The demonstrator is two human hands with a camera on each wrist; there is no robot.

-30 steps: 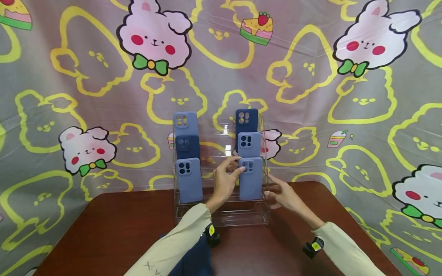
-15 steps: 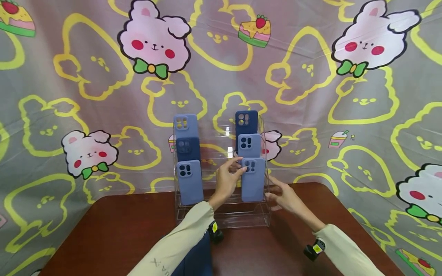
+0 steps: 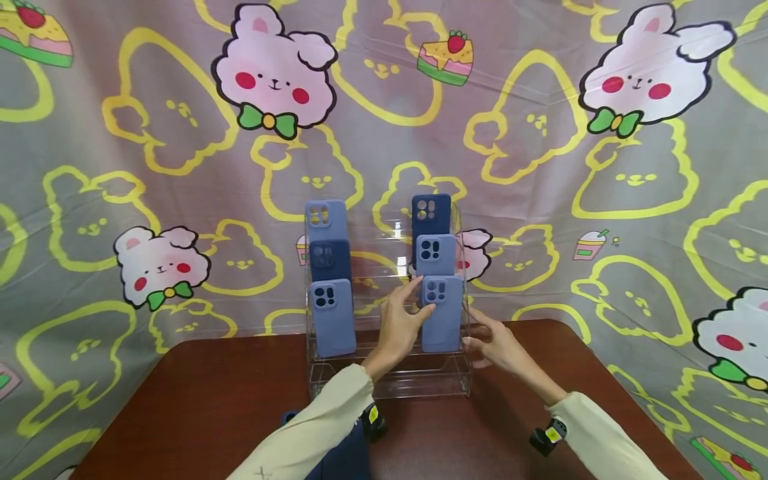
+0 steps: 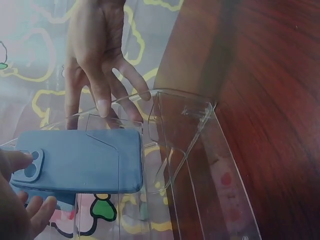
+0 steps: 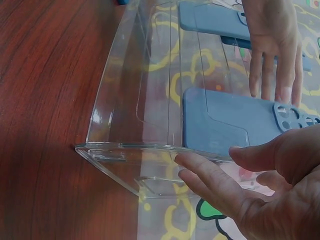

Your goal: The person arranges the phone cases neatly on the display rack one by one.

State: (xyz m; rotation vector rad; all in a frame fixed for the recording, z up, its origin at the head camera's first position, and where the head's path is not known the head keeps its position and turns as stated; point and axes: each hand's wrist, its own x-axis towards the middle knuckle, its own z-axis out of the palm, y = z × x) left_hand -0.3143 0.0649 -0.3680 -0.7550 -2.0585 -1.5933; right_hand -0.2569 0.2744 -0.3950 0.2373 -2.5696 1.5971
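A light blue phone case (image 3: 443, 323) leans in the right column of a clear tiered display rack (image 3: 390, 387). At its upper left edge is my left hand (image 3: 401, 327), thumb over the camera cutouts and the other fingers extended beside the edge. My right hand (image 3: 498, 343) rests against the rack's right side panel, fingers fairly straight; its thumb lies near the case's right edge. Behind that case stand another light blue case (image 3: 436, 253) and a dark blue case (image 3: 432, 208). The left column bears light blue cases at front (image 3: 334, 327) and back (image 3: 327, 219), with a dark blue case (image 3: 329, 262) between.
The rack stands on a reddish-brown table (image 3: 210, 400). A dark blue object (image 3: 345, 457) lies at the table's front, partly hidden by the left sleeve. A patterned cloth (image 3: 384, 153) hangs behind and beside the table.
The front right light blue case has shifted slightly right and stands straighter. My left thumb has slid down from its camera cutouts a little. The right hand stays at the rack's side.
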